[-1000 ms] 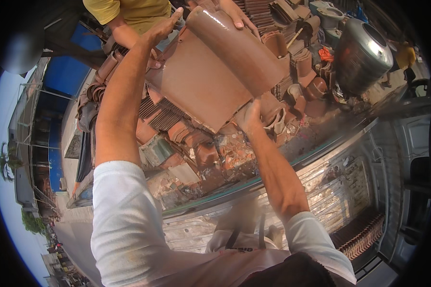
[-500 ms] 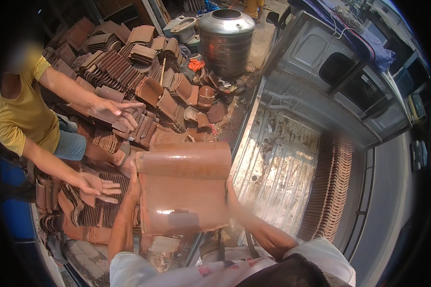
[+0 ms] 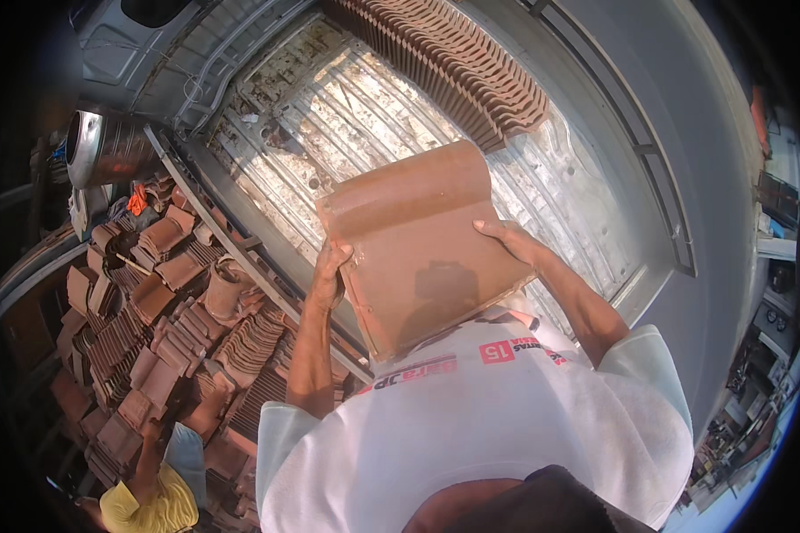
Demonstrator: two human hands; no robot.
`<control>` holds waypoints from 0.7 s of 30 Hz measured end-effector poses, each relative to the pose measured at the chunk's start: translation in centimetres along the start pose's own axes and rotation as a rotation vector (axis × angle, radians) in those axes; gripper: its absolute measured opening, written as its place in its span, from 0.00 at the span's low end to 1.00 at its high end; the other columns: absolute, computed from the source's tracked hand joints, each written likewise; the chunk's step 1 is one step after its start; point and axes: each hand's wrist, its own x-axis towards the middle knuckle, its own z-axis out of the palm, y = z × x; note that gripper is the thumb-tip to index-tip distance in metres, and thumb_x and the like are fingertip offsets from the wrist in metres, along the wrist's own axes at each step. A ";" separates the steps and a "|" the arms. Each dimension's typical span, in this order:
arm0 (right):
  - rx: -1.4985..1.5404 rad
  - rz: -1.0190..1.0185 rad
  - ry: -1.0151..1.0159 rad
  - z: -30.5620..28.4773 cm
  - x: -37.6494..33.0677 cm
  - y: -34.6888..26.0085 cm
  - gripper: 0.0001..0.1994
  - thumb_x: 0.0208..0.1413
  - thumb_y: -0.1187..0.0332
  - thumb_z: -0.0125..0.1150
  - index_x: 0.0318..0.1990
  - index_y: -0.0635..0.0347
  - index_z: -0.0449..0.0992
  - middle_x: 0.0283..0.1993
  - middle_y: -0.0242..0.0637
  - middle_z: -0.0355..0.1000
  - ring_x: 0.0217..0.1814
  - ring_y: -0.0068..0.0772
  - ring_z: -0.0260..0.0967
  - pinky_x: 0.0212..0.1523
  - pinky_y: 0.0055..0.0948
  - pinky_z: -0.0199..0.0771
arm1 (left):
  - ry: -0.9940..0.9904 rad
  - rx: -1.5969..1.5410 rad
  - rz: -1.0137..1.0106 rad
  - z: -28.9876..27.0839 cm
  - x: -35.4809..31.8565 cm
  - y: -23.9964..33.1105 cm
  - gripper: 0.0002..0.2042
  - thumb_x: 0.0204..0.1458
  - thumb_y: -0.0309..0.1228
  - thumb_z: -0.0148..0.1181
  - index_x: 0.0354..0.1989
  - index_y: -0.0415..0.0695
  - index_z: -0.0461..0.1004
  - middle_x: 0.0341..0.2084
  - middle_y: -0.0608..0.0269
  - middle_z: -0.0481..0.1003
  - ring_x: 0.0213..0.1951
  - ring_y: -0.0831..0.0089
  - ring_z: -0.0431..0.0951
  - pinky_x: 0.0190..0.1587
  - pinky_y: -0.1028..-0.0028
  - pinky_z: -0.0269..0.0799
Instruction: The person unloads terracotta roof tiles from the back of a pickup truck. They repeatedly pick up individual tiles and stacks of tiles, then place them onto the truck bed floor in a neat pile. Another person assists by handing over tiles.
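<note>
While both hands grip it: a clay roof tile [image 3: 422, 244] is held flat in front of the chest, above the ribbed metal floor [image 3: 329, 115] of a vehicle's load bay.
Left hand [image 3: 331, 271]: fingers curled round the tile's left edge, closed on it, thumb over the upper face.
Right hand [image 3: 511, 242]: fingers wrapped over the right edge, closed on it as well, the wrist bent back toward the body.
Tile's place: clear of every stack, touching only the two hands; its lower corner sits close to the white shirt [image 3: 480, 417].
Row in the bay: tiles stand on edge in a long row [image 3: 453, 67] along the far side, well apart from the carried one.
Heap outside: loose tiles [image 3: 160, 311] lie piled to the left, where another person in a yellow shirt [image 3: 151, 502] crouches.
Step in hand: by the look of it, the carry from the heap toward the bay.
Next move calls for: probably tipping the tile on edge, reaching forward and nesting it against the row without knocking its neighbours.
</note>
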 end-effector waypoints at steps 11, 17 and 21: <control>0.616 0.234 -0.122 -24.9 1.6 5.5 0.26 0.52 0.64 0.54 0.57 0.72 0.69 0.54 0.53 0.72 0.48 0.43 0.76 0.50 0.36 0.78 | -0.058 0.026 -0.395 19.7 12.3 -3.5 0.38 0.51 0.41 0.62 0.68 0.39 0.54 0.60 0.53 0.64 0.61 0.61 0.65 0.63 0.60 0.64; 0.582 0.297 -0.081 -36.4 8.3 5.8 0.26 0.50 0.65 0.53 0.56 0.73 0.69 0.52 0.53 0.73 0.47 0.43 0.76 0.50 0.34 0.78 | 0.107 -0.099 -0.404 26.1 20.5 -11.0 0.32 0.53 0.37 0.61 0.65 0.39 0.57 0.55 0.55 0.67 0.55 0.62 0.71 0.56 0.62 0.74; 0.268 0.275 -0.194 -47.0 12.3 7.0 0.27 0.54 0.61 0.54 0.58 0.72 0.68 0.55 0.52 0.72 0.54 0.44 0.74 0.57 0.41 0.74 | 0.229 -0.262 -0.519 33.4 21.9 -14.6 0.29 0.57 0.36 0.58 0.65 0.44 0.56 0.55 0.55 0.67 0.55 0.63 0.72 0.57 0.62 0.73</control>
